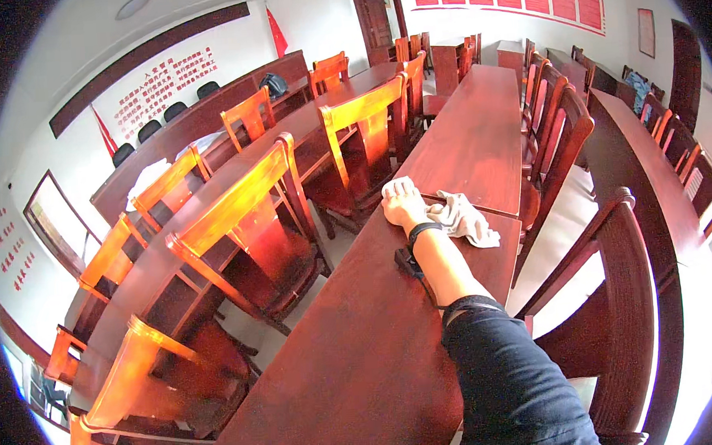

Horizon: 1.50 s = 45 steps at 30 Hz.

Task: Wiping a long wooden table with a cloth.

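My right hand (403, 206) reaches far forward along a long reddish-brown wooden table (351, 345). Its fingers are closed over a bunched pale cloth (463, 219), pressed to the tabletop near the left edge. The loose part of the cloth trails to the right, across the seam where another table (470, 136) joins on. A dark strap circles the wrist, and a small black device (407, 262) hangs beside it just over the table. The sleeve is dark. My left hand is out of view.
Wooden chairs (259, 240) line the left side, with a second table row (151, 278) beyond them. More chairs (552, 125) stand close on the right, one large chair back (624, 304) near my arm. Farther off are a black bag (273, 85) and white cloth (145, 180).
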Available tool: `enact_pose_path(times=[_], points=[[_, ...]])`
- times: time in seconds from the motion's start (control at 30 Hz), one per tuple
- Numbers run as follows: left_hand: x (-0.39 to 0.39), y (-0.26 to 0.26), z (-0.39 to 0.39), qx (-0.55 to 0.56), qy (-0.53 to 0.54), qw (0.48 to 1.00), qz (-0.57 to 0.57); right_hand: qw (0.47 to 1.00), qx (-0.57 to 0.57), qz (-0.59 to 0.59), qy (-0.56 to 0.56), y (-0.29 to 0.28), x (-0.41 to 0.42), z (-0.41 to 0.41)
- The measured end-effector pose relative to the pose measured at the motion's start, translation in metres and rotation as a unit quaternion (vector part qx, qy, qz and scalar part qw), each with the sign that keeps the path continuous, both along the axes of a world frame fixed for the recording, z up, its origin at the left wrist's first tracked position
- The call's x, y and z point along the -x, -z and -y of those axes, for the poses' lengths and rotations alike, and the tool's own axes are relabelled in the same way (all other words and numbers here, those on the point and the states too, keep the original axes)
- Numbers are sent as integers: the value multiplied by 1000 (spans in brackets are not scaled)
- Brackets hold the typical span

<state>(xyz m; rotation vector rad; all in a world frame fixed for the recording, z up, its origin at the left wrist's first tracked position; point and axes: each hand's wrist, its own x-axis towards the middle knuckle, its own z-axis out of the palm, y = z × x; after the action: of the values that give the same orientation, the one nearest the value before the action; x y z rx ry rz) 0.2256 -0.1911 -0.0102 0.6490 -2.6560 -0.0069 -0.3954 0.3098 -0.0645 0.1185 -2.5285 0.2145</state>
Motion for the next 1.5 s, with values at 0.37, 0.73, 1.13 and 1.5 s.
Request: enact_pose_path(times=[0.37, 0.73, 1.13, 1.5], points=[[-1, 8, 3, 18, -30, 998, 47, 997, -19, 18, -73, 6, -29, 19], [-4, 32, 27, -44, -131, 989, 57, 983, -17, 133, -127, 0, -179, 155], [-32, 29, 63, -528, 28, 743, -410, 834, -106, 157, -519, -28, -482, 293], [-288, 13, 74, -34, -260, 965, -22, 607, -187, 132, -761, -43, -507, 345]])
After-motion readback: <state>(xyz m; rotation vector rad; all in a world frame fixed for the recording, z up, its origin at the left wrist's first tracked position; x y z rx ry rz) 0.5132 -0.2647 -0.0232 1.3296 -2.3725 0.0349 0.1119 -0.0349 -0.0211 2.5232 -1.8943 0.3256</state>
